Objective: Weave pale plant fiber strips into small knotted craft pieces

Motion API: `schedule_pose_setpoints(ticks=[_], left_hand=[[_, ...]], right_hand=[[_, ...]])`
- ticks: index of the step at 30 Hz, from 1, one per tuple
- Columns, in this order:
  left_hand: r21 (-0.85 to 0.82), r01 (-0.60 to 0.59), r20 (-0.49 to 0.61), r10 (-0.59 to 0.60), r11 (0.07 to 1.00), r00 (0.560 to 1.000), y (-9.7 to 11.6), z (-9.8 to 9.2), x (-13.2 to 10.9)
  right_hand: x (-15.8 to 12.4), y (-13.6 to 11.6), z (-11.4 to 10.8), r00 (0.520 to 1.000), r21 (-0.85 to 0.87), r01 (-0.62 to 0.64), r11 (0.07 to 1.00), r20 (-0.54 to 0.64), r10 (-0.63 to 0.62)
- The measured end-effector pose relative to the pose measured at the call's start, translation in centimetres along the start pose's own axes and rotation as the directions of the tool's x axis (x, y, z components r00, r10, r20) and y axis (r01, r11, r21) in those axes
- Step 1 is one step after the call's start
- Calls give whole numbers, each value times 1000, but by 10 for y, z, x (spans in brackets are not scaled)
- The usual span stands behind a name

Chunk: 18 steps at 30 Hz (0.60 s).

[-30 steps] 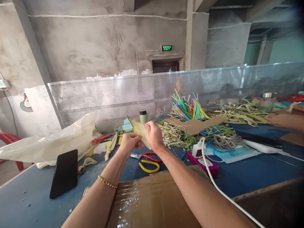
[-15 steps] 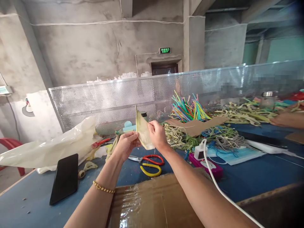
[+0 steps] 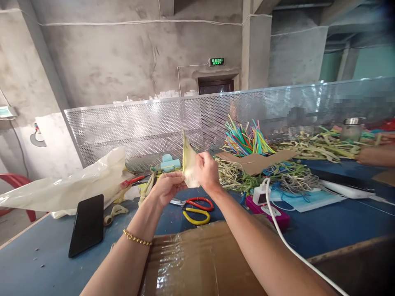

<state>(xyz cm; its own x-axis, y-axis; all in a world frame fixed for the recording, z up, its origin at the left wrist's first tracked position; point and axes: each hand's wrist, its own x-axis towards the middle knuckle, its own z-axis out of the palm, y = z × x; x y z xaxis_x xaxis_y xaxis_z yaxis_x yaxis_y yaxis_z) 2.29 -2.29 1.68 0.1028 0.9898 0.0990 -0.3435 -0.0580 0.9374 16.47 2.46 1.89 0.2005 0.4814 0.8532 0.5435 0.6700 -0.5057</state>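
A pale yellow-green, thin sheet-like piece (image 3: 190, 168) with a pointed top is held up in front of me, above the table. My left hand (image 3: 169, 187) pinches its lower left edge between thumb and fingers. Closed on its right side is my right hand (image 3: 208, 172), fingers curled and partly hiding the piece. Just below both hands lie scissors (image 3: 199, 209) with one red and one yellow handle, on the blue table (image 3: 173, 226). Under my forearms sits a taped cardboard box (image 3: 197, 263).
Left are a black phone (image 3: 87, 226), a cream plastic bag (image 3: 77, 187) and red-handled pliers-like tool (image 3: 132, 181). Right stand a purple power strip (image 3: 277, 216) with white cable, colourful pipe cleaners (image 3: 247, 137), cardboard (image 3: 262, 162) and tangled strips. Another person's hand (image 3: 375, 156) is far right.
Both hands have shifted slightly up and right in the picture with the pale piece, which has turned a little and stands more upright. The whole view has shifted slightly.
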Motion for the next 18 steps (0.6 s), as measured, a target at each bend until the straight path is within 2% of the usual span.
schedule_pose_setpoints(ticks=[5, 9, 14, 18], left_hand=[[-52, -82, 121, 88, 995, 989, 4, 0, -2], [29, -146, 45, 145, 989, 988, -6, 4, 2], [218, 45, -11, -43, 975, 999, -16, 14, 2], [301, 72, -77, -51, 951, 996, -15, 24, -4]], right_hand=[[11, 8, -6, 997, 64, -74, 995, -27, 76], [7, 7, -5, 999, 9, -12, 1000, -31, 12], [-5, -1, 2, 997, -14, 75, 997, 18, -75], [-11, -9, 5, 994, -6, 109, 994, 14, -108]])
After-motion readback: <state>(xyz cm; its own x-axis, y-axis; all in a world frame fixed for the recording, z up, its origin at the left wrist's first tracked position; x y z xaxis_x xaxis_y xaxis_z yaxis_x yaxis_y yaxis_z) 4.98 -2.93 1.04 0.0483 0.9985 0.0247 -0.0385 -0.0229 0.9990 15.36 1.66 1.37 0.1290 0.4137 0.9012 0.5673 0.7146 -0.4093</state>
